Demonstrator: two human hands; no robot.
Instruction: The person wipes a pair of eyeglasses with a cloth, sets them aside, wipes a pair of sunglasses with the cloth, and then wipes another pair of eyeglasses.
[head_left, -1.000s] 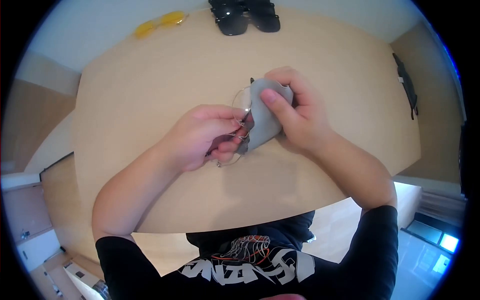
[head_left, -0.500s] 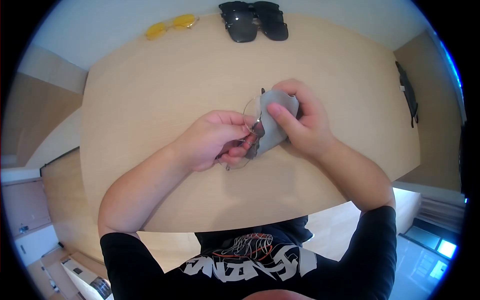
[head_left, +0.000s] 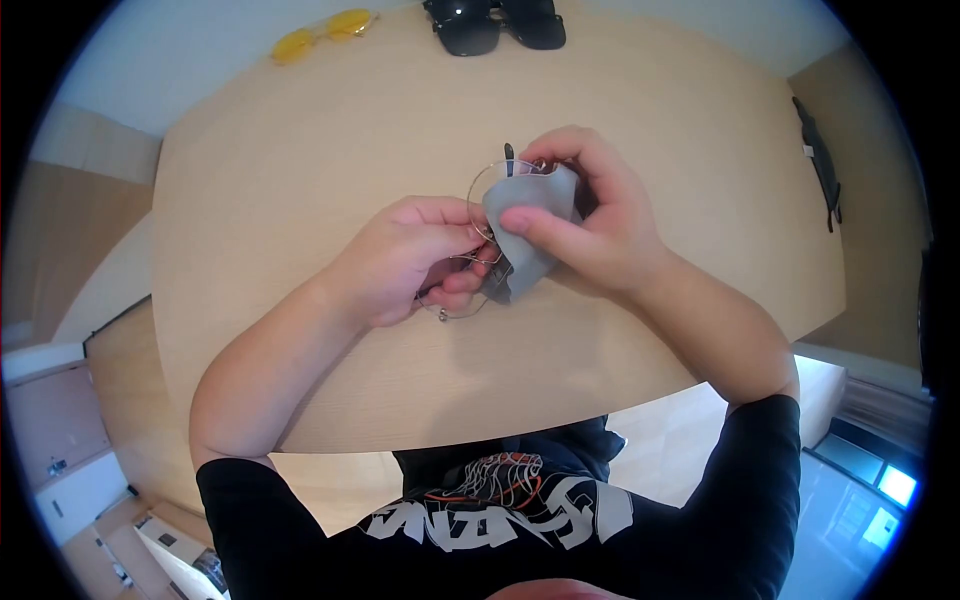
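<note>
Thin wire-rimmed glasses (head_left: pixel 480 190) with clear lenses are held over the table in front of me. My left hand (head_left: pixel 400 260) pinches them near the bridge, fingers closed around the frame. A grey cloth (head_left: pixel 525 193) is folded over the lens farther from me. Through it, my right hand (head_left: pixel 605 225) grips that lens, thumb on the near face and fingers behind. One dark temple tip pokes up past the rim. The cloth hides part of the frame, and the lower lens lies partly behind my left fingers.
Yellow-tinted glasses (head_left: pixel 348 25) lie at the table's far left edge. Dark sunglasses (head_left: pixel 468 35), more than one pair close together, are at the far middle. A long dark object (head_left: pixel 820 170) rests by the right edge of the wooden table (head_left: pixel 290 160).
Both hands have shifted slightly left and away from me with the glasses. The cloth has slid left over more of the lens. The camera view has tilted a little.
</note>
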